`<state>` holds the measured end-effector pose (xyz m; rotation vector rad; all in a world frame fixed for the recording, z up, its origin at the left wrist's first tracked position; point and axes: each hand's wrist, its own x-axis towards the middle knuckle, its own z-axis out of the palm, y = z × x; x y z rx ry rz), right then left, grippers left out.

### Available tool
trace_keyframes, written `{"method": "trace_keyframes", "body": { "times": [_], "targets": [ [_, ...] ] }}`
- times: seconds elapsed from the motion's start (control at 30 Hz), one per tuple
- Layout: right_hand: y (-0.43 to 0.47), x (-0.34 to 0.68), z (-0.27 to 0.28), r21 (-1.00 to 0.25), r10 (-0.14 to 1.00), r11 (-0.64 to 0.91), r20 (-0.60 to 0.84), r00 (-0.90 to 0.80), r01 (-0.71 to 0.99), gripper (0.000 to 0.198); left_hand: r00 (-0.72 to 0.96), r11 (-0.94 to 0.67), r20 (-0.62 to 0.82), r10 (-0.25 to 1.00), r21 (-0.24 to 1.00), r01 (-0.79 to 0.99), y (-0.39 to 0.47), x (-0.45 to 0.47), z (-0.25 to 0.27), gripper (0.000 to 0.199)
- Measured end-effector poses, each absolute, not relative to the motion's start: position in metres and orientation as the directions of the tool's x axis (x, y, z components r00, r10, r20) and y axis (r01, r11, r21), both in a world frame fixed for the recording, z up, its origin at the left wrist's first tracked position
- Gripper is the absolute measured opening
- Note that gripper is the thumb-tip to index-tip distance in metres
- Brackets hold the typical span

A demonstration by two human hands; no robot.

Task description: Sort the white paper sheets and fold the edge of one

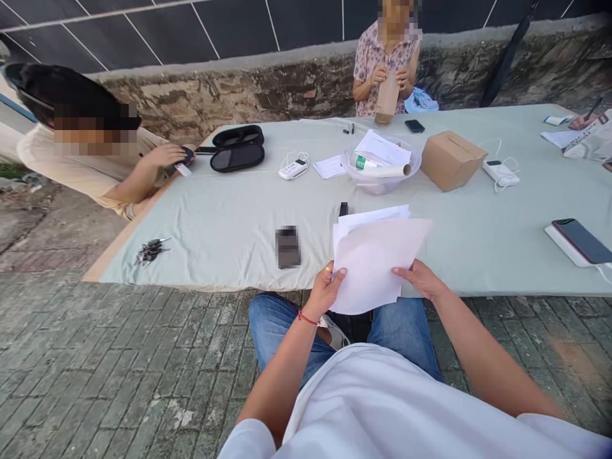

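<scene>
Several loose sheets of paper (375,264) are held over my lap and the table's front edge, tilted and not lined up with one another. My left hand (327,290) grips their left side, thumb on top and fingers behind. On the right side, my right hand (421,279) pinches the sheets with the thumb in front; its other fingers are partly hidden behind the paper. The top sheet looks blank, while faint print shows on one behind it. Just beyond the papers lies a small black object (343,209), and a dark blurred rectangular item (288,247) rests left of my left hand.
The cloth-covered table (229,236) holds keys (151,251), an open black case (238,150), white power banks (293,169), a plastic bowl (381,182) with papers and a bottle, a cardboard box (453,160) and a phone (583,240). Other people sit at the left, far side and right.
</scene>
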<state>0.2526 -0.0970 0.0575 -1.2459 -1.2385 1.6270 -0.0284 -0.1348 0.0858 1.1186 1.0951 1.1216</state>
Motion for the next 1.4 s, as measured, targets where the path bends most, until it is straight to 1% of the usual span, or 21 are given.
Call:
{"method": "trace_keyframes", "body": {
  "times": [0.03, 0.1, 0.2, 0.27, 0.33, 0.4, 0.47, 0.5, 0.53, 0.6, 0.67, 0.73, 0.77, 0.87, 0.93, 1.03, 1.13, 1.2, 1.23, 1.33, 1.4],
  "targets": [
    [-0.093, 0.252, 0.063, -0.959, 0.92, -0.281, -0.258, -0.296, -0.034, 0.057, 0.122, 0.052, -0.044, 0.992, 0.997, -0.06, -0.13, -0.031, 0.094, 0.037],
    [-0.081, 0.251, 0.075, -0.962, 0.937, -0.259, -0.229, -0.264, -0.088, 0.051, 0.138, -0.013, 0.015, 0.99, 1.0, -0.015, -0.117, -0.037, 0.11, 0.039],
    [-0.058, 0.249, 0.094, -0.989, 0.989, -0.098, -0.085, -0.118, -0.109, 0.049, 0.152, -0.132, 0.135, 0.979, 0.991, -0.024, -0.093, -0.044, 0.127, 0.038],
    [-0.046, 0.247, 0.106, -0.998, 0.995, 0.003, 0.009, -0.098, -0.061, 0.047, 0.165, -0.186, 0.194, 0.967, 0.981, -0.06, -0.076, -0.047, 0.129, 0.041],
    [-0.038, 0.245, 0.114, -0.999, 0.987, 0.046, 0.045, -0.155, 0.002, 0.048, 0.189, -0.165, 0.183, 0.965, 0.98, -0.107, -0.061, -0.048, 0.124, 0.049],
    [-0.035, 0.243, 0.116, -0.997, 0.979, 0.064, 0.056, -0.198, 0.037, 0.056, 0.188, -0.126, 0.151, 0.97, 0.982, -0.139, -0.051, -0.047, 0.113, 0.056],
    [-0.036, 0.243, 0.113, -0.997, 0.977, 0.063, 0.05, -0.207, 0.055, 0.065, 0.181, -0.087, 0.115, 0.977, 0.984, -0.159, -0.046, -0.046, 0.103, 0.06],
    [-0.037, 0.243, 0.111, -0.996, 0.978, 0.052, 0.036, -0.207, 0.071, 0.066, 0.186, -0.059, 0.088, 0.979, 0.986, -0.157, -0.046, -0.046, 0.099, 0.059],
    [-0.038, 0.243, 0.109, -0.995, 0.978, 0.036, 0.014, -0.21, 0.097, 0.063, 0.194, -0.029, 0.058, 0.979, 0.989, -0.146, -0.047, -0.046, 0.097, 0.057],
    [-0.039, 0.245, 0.107, -0.988, 0.968, 0.028, -0.011, -0.251, 0.15, 0.051, 0.223, 0.023, 0.002, 0.975, 0.994, -0.109, -0.05, -0.047, 0.1, 0.047],
    [-0.04, 0.246, 0.109, -0.985, 0.936, 0.083, 0.026, -0.35, 0.149, 0.041, 0.293, 0.039, -0.016, 0.956, 0.996, -0.074, -0.053, -0.049, 0.107, 0.036],
    [-0.039, 0.246, 0.112, -0.984, 0.897, 0.143, 0.081, -0.434, 0.111, 0.04, 0.353, 0.019, -0.003, 0.936, 0.999, -0.043, -0.053, -0.051, 0.115, 0.033],
    [-0.039, 0.245, 0.114, -0.983, 0.894, 0.148, 0.087, -0.44, 0.106, 0.042, 0.353, 0.006, 0.0, 0.936, 1.0, -0.017, -0.053, -0.052, 0.118, 0.035],
    [-0.038, 0.24, 0.114, -0.982, 0.948, 0.074, 0.015, -0.319, 0.173, 0.05, 0.263, 0.006, -0.031, 0.964, 0.995, 0.096, -0.051, -0.051, 0.12, 0.047],
    [-0.039, 0.237, 0.113, -0.983, 0.968, 0.033, -0.014, -0.251, 0.181, 0.054, 0.231, 0.023, -0.051, 0.972, 0.992, 0.122, -0.051, -0.049, 0.118, 0.051],
    [-0.04, 0.238, 0.112, -0.992, 0.969, 0.03, -0.001, -0.245, 0.123, 0.059, 0.198, 0.045, -0.051, 0.979, 0.998, 0.033, -0.054, -0.046, 0.115, 0.053],
    [-0.041, 0.244, 0.106, -0.989, 0.934, -0.066, -0.107, -0.341, 0.13, 0.05, 0.107, 0.095, -0.083, 0.991, 0.99, -0.107, -0.058, -0.045, 0.107, 0.054],
    [-0.041, 0.249, 0.098, -0.974, 0.893, -0.144, -0.204, -0.402, 0.174, 0.046, 0.061, 0.174, -0.165, 0.984, 0.963, -0.207, -0.06, -0.044, 0.098, 0.051],
    [-0.042, 0.25, 0.093, -0.965, 0.88, -0.172, -0.24, -0.411, 0.197, 0.046, 0.069, 0.241, -0.231, 0.97, 0.937, -0.252, -0.062, -0.044, 0.092, 0.05],
    [-0.052, 0.253, 0.077, -0.932, 0.869, -0.26, -0.339, -0.359, 0.251, 0.046, 0.169, 0.444, -0.411, 0.896, 0.844, -0.301, -0.066, -0.043, 0.077, 0.049],
    [-0.065, 0.255, 0.069, -0.911, 0.853, -0.333, -0.401, -0.334, 0.243, 0.047, 0.234, 0.517, -0.463, 0.855, 0.8, -0.303, -0.07, -0.042, 0.071, 0.049]
  ]
}}
